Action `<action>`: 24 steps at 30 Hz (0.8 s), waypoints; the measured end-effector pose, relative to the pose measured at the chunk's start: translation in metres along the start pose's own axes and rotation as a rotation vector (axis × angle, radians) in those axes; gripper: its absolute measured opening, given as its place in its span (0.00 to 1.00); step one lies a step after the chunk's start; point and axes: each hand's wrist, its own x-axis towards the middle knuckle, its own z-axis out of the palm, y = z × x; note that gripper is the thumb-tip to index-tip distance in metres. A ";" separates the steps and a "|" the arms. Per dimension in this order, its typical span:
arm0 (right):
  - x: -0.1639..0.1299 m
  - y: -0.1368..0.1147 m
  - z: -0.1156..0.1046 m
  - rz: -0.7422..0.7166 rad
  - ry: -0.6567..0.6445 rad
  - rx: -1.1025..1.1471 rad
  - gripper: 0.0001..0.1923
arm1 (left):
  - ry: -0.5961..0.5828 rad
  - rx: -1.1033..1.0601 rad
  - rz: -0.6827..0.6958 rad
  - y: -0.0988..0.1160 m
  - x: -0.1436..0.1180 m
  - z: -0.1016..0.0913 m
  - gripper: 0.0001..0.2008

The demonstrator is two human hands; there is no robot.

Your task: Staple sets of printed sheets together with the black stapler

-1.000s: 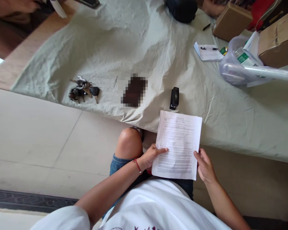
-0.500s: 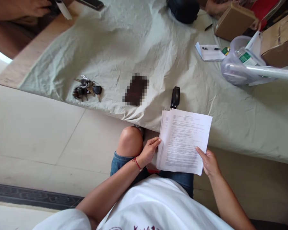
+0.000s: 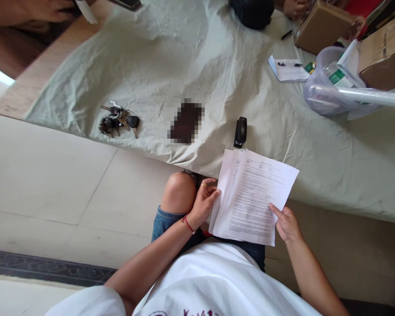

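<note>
A bunch of keys (image 3: pixel 117 122) lies at the left on the pale cloth (image 3: pixel 151 66) covering the table; to its right sits a dark flat thing, blurred beyond telling, then a black stapler (image 3: pixel 240 132) near the cloth's front edge; below that edge, the left hand (image 3: pixel 204 202), fingers curled, touches the left edge of a fanned sheaf of printed papers (image 3: pixel 253 195) held over the lap, tilted to the right; whether it pinches the sheets cannot be told; the right hand (image 3: pixel 286 224) grips the sheaf's lower right corner, thumb on top; far right, a clear plastic jug (image 3: pixel 329 87) lies on its side beside 2 cardboard boxes (image 3: pixel 382 55).
</note>
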 end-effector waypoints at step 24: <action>-0.002 0.003 0.004 0.000 0.031 0.052 0.28 | 0.091 0.016 -0.150 -0.002 0.003 0.002 0.26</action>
